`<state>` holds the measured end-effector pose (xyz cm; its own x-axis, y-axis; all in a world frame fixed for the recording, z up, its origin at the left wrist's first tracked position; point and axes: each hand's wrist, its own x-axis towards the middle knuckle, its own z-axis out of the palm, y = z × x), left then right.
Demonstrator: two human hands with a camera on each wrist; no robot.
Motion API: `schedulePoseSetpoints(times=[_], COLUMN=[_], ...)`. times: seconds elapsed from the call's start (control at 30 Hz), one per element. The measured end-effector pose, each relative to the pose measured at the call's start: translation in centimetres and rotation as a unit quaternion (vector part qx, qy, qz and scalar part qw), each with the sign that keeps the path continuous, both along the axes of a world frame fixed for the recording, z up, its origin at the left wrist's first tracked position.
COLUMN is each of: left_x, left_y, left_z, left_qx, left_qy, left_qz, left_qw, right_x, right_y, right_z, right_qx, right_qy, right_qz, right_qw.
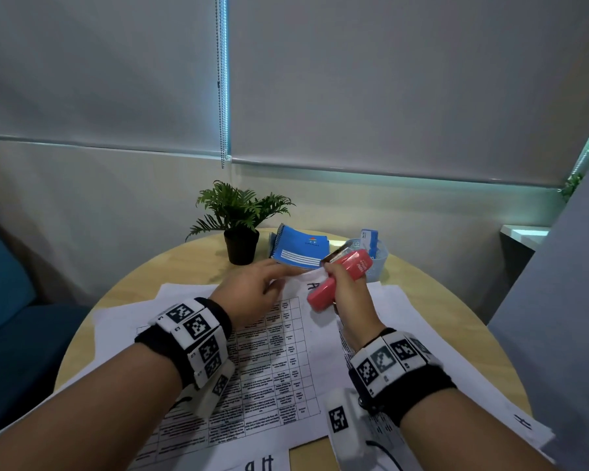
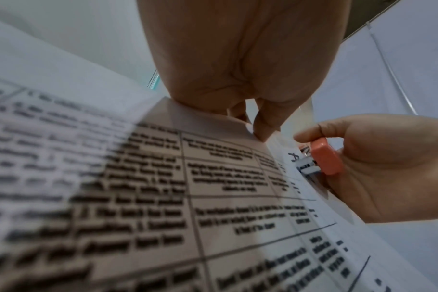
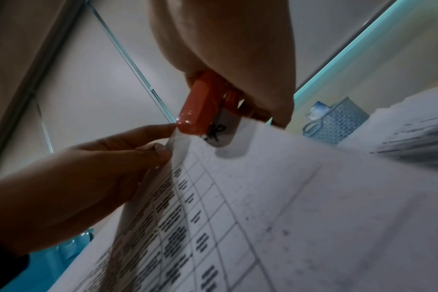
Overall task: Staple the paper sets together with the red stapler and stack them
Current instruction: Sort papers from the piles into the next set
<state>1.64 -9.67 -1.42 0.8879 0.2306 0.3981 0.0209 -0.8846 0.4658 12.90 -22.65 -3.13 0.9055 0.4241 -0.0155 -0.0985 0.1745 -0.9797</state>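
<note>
My right hand point(image 1: 346, 288) grips the red stapler point(image 1: 356, 265) above the table. The stapler's mouth point(image 3: 200, 118) straddles the top corner of a printed paper set point(image 1: 279, 351), beside a handwritten mark. My left hand point(image 1: 269, 287) pinches that lifted top edge just left of the stapler, fingertips point(image 2: 263, 128) on the sheet. In the left wrist view the stapler's end point(image 2: 325, 156) shows inside the right hand point(image 2: 388, 168). The paper set point(image 3: 263, 197) curves up from the table towards the left hand point(image 3: 113, 168).
More printed sheets lie to the left point(image 1: 133, 300) and right point(image 1: 422, 334) on the round wooden table point(image 1: 473, 338). A blue spiral notebook point(image 1: 301, 248), a potted plant point(image 1: 240, 226) and a pale blue mesh basket point(image 1: 376, 263) stand at the far edge.
</note>
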Motion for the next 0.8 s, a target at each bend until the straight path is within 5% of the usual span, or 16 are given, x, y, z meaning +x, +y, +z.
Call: schedulePoseSetpoints(times=[0.53,0.8], left_x=[-0.7,-1.9], left_y=[-1.6,0.3], left_z=[0.8,1.3], left_qx=[-0.005,0.029], left_qy=[0.003,0.164], left_qz=[-0.012,0.044], left_qw=[1.000,0.985], right_x=[0.0,0.8], right_y=[2.1,1.1], right_z=[-0.4,0.0], right_qx=[-0.024,0.008], right_qy=[-0.047,-0.081], right_qz=[-0.155,-0.190], right_qw=[0.986,0.978])
